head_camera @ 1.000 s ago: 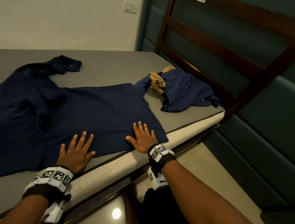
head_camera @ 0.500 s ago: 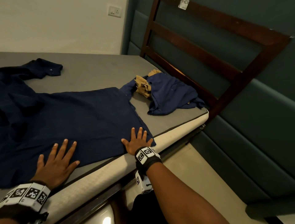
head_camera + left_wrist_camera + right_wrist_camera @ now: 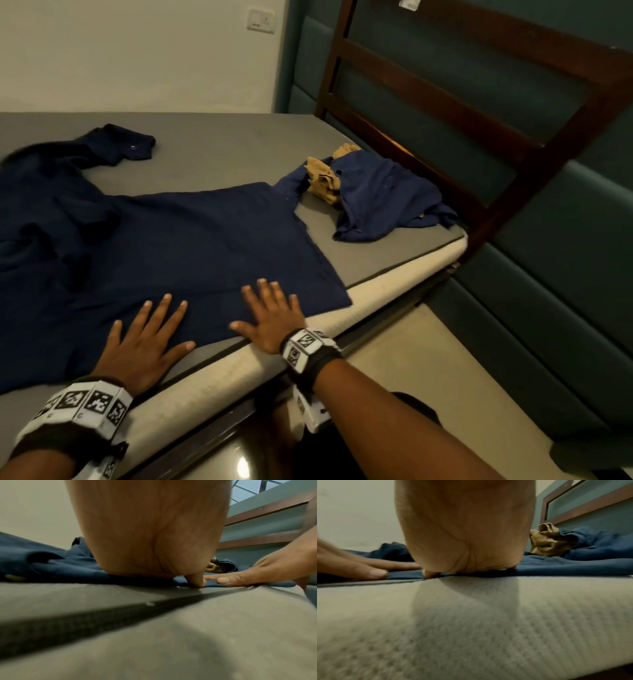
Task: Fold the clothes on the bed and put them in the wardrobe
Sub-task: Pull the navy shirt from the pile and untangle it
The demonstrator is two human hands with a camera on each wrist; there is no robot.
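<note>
Both flat hands, left hand (image 3: pixel 144 346) and right hand (image 3: pixel 272 317), press the navy shirt (image 3: pixel 191 246) (crumpled clothes (image 3: pixel 373 195) nearby).

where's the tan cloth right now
In the head view the tan cloth lies bunched at the bed's far right, tucked against the crumpled blue garment by the headboard.

Head view: from above the bed's near edge (image 3: pixel 394 284), looking down toward the headboard (image 3: pixel 479 113). Wrist views: close, level with the mattress, facing across it; all share the navy shirt (image 3: pixel 205 246) (image 3: pixel 68 566) (image 3: pixel 556 566).
</note>
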